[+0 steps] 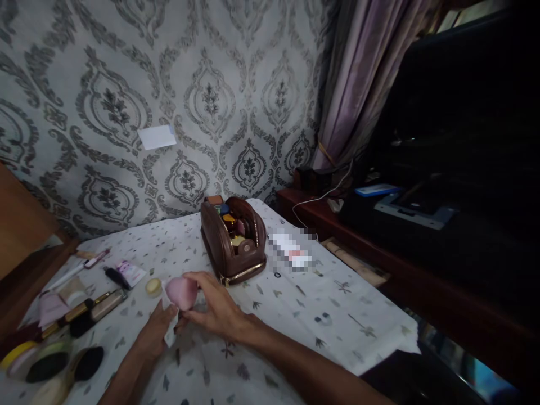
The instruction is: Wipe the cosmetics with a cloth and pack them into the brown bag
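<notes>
My right hand [221, 306] is curled around a pink rounded cosmetic container [181, 292], with thumb and fingers on its right side. Close against it, my left hand [157, 326] grips a white wipe [171, 331] that reaches up along the container's left side. Some of the left fingers are hidden. Just beyond the hands lies a small round pale-yellow pot [153, 287]. Behind them a brown leather toiletry bag [217, 253] stands unzipped, with several small jars and bottles [229, 221] inside.
Tubes, bottles and lidded jars [48, 360] lie along the table's left side. A pink-white sachet [130, 272] is among them. Right of the bag is a blurred-out object [291, 250]. A patterned wall backs the table; a dark red desk [304, 208] with a white cable borders it.
</notes>
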Demonstrator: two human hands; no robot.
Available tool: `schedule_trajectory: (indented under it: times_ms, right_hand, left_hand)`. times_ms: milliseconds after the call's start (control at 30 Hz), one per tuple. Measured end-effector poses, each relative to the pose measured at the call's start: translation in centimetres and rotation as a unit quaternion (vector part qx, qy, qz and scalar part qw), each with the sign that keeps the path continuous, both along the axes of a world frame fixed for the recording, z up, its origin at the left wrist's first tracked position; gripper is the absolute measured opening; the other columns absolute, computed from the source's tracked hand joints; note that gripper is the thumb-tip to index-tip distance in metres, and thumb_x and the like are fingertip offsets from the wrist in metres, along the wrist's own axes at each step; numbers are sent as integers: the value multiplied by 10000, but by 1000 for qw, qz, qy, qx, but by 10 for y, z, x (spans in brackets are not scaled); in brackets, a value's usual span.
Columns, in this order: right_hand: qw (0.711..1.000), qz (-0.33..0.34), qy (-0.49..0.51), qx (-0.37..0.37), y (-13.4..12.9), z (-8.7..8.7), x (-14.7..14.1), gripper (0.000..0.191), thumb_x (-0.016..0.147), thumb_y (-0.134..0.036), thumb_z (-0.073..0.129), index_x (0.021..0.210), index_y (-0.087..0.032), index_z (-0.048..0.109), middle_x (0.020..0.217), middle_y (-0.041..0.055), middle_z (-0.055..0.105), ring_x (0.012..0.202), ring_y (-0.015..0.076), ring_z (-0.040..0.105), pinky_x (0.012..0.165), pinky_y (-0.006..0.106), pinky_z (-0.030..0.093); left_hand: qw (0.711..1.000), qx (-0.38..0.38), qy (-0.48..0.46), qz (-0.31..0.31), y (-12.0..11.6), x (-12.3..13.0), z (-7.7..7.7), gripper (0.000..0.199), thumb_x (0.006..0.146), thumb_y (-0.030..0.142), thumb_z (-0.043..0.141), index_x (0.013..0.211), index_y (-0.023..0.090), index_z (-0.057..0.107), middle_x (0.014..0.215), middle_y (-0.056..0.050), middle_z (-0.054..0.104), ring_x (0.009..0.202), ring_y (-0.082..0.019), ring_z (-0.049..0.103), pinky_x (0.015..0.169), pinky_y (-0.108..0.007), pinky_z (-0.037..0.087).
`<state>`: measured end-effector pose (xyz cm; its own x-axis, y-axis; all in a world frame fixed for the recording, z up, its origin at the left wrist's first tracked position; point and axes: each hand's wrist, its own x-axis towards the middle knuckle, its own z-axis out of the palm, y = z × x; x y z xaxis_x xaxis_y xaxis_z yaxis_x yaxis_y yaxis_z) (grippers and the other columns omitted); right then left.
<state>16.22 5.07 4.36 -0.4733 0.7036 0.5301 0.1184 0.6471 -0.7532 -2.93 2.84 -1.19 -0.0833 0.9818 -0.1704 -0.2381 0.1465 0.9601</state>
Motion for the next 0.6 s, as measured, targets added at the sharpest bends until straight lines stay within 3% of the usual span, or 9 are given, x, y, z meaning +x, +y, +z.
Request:
schedule_trajectory:
  times_ms: [100, 200, 367, 600]
  right_hand:
    - [1000, -10, 6, 2, 1, 8, 3, 620, 731, -222, 751, 1295, -216, 494, 1244, 92, 591, 1137, 228, 564, 967, 370, 461]
    - [1000, -10, 18, 19, 1, 18, 7, 583, 722, -208, 755, 1256, -213, 520, 1208, 79, 608, 1107, 216, 578, 951, 348, 467]
    - [999, -15, 36, -21, 0, 26, 13, 600, 673, -283, 807, 1202, -214, 533, 1063, 34, 634, 934, 181, 618, 850, 309, 509]
    - [994, -71, 79, 39, 3, 34, 25, 514, 661, -216, 770, 1133, -201, 567, 1054, 51, 562, 943, 178, 578, 825, 300, 519]
  left_hand:
    - [998, 2, -2, -65, -3, 9, 12, 480, 530, 524, 851, 690, 194, 541, 452, 59, 498, 383, -78, 384, 382, -194, 298]
    - [993, -17, 16, -120, -6, 12, 20, 482, 576, 551, 825, 599, 183, 514, 408, 51, 474, 385, -76, 379, 403, -202, 306]
    - [994, -51, -17, -94, -12, 20, 28, 493, 560, 512, 851, 506, 182, 490, 421, 40, 468, 396, -77, 390, 405, -210, 307]
    - [979, -40, -147, -137, -10, 30, 37, 606, 653, 667, 727, 452, 156, 471, 411, 64, 308, 370, -45, 296, 369, -169, 264]
